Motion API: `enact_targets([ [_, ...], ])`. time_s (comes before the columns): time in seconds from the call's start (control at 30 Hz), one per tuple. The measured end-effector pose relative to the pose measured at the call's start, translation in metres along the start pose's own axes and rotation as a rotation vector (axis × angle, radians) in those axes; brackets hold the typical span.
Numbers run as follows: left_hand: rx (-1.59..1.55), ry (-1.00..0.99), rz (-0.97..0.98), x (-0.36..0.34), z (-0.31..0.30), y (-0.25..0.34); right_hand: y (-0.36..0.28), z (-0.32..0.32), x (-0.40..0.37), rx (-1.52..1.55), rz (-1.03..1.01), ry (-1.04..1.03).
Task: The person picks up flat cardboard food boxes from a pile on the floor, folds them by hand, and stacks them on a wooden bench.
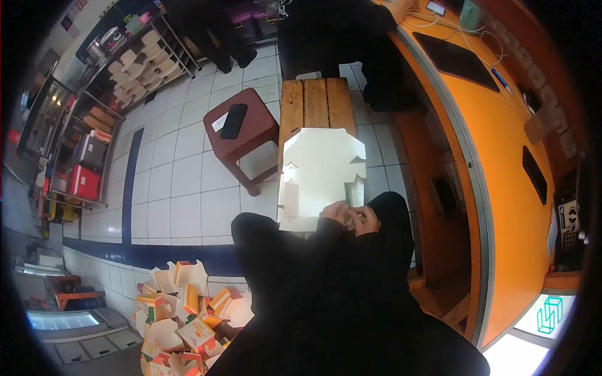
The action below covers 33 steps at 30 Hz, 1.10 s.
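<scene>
A partly folded cardboard food carton point(323, 156), plain white on its upturned side, lies on the wooden bench point(318, 100) in front of my knees. Its far part spreads flat, while cut flaps stand up at both sides. My left hand point(335, 212) is closed at the carton's near right corner. Right beside it, my right hand point(365, 220) is closed too, with fingers bent around the same corner. The hands meet there and partly cover the cardboard between them. Just beyond them, a narrow side flap rises.
Several folded orange-and-white cartons point(191, 319) are heaped on the floor at lower left. A dark red stool point(251, 147) carries a black phone point(234, 121). An orange counter point(495, 188) runs along the right. Two people in dark clothes are at the far side. Stacked cartons point(141, 72) fill a rack.
</scene>
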<state>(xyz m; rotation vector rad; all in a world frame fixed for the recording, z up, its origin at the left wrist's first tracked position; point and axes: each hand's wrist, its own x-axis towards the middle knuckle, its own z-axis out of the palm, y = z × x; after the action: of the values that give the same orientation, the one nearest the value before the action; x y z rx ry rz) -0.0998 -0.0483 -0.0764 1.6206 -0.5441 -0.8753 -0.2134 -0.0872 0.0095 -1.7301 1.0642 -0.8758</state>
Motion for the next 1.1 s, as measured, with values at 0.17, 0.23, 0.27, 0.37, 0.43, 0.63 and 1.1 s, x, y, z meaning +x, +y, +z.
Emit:
enact_targets([
  [0.17,0.476,0.012,0.102,-0.033,0.003,0.052,0.015,0.004,0.005,-0.007,0.171,-0.017],
  [0.23,0.443,-0.003,0.075,-0.032,0.0,0.052,0.02,0.007,0.006,-0.057,0.152,0.009],
  [0.27,0.405,-0.044,0.102,-0.032,-0.002,0.049,0.025,0.009,0.006,-0.11,0.139,0.047],
  [0.37,0.418,-0.104,0.124,-0.031,-0.029,0.072,0.03,0.009,0.006,-0.03,0.273,-0.041],
  [0.43,0.39,0.171,0.439,-0.022,-0.058,0.087,0.018,0.007,0.005,0.045,0.359,-0.074],
  [0.63,0.128,0.374,0.066,-0.017,-0.158,0.117,0.033,0.007,0.011,-0.141,0.044,0.084],
  [1.1,-0.329,-0.187,-0.118,-0.036,-0.14,0.094,0.015,0.009,0.003,-0.149,-0.114,0.034],
])
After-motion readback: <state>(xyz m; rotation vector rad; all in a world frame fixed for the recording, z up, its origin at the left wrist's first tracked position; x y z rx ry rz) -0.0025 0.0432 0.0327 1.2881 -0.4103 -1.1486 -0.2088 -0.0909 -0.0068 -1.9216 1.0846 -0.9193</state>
